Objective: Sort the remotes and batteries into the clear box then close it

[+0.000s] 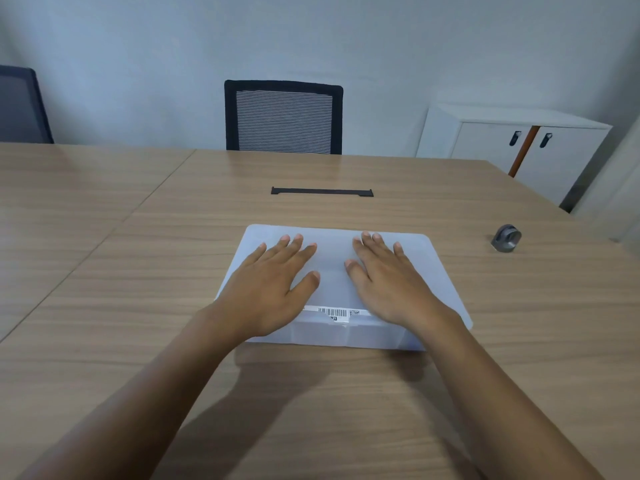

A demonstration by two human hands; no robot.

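A clear plastic box (349, 336) sits on the wooden table in front of me, with its frosted lid (334, 247) lying on top. My left hand (273, 285) rests flat on the lid's left half, fingers spread. Flat on the right half lies my right hand (388, 278), fingers also apart. A barcode label (330, 312) shows on the lid's near edge between my wrists. The lid hides the box's inside, and no remotes or batteries are visible.
A small grey round object (506, 239) sits on the table (138, 271) to the right of the box. A black cable slot (322, 192) lies beyond the box. A black mesh chair (283, 117) stands at the far edge, a white cabinet (512, 140) at the back right.
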